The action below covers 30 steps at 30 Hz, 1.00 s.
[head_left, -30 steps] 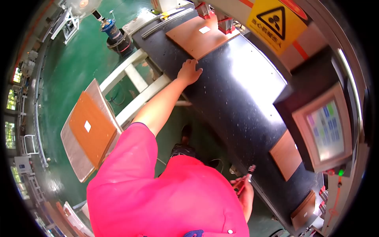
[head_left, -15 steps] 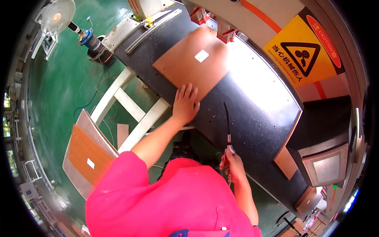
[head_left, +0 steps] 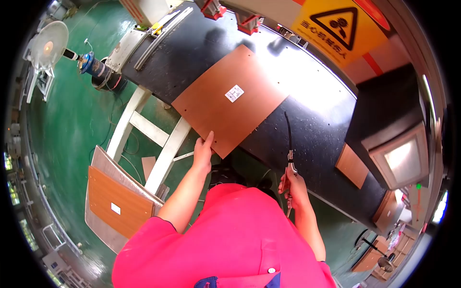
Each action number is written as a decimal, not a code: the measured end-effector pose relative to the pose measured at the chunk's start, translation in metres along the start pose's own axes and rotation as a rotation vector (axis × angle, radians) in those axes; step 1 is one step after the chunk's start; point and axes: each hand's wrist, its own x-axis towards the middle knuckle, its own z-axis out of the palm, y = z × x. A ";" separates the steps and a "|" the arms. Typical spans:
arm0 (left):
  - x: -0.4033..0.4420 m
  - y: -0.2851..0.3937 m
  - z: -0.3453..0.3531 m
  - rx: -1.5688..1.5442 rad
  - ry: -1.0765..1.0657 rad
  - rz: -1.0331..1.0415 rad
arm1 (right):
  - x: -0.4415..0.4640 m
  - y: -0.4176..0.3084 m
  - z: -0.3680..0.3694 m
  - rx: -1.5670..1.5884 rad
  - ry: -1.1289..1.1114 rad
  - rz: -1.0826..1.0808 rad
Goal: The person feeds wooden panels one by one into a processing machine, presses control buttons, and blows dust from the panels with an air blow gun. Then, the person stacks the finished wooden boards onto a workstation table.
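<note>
A brown wood panel [head_left: 259, 115] with a white printed label [head_left: 234, 93] and small holes lies on the black worktable [head_left: 192, 62]. Its near corner sticks out past the table's front edge. My left hand [head_left: 203, 152] pinches the panel's near left edge, thumb on top and the other fingers underneath. In my right hand [head_left: 296, 189] is an air blow gun [head_left: 290, 161], my fingers wrapped around its handle. The gun's long thin black nozzle points away from me over the table, to the right of the panel.
A wood panel [head_left: 115, 192] with a label rests on a board at lower left, beside a white frame [head_left: 150, 128]. Machinery with a yellow warning sign [head_left: 336, 29] borders the table's far side. A small board [head_left: 352, 165] lies at right; a fan [head_left: 49, 46] stands left.
The panel has slid toward me and now overhangs the front edge. My left hand has gone from lying on the panel to gripping its edge. The view has shifted.
</note>
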 end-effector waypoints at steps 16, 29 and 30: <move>-0.029 -0.017 0.010 -0.326 0.177 0.301 | -0.063 0.126 -0.164 0.043 -0.225 -0.181; -0.208 -0.078 -0.060 -0.251 -0.125 0.137 | -0.066 0.201 -0.256 -0.013 -0.297 -0.164; -0.204 -0.085 -0.065 -0.288 -0.107 0.095 | -0.068 0.203 -0.256 -0.011 -0.293 -0.164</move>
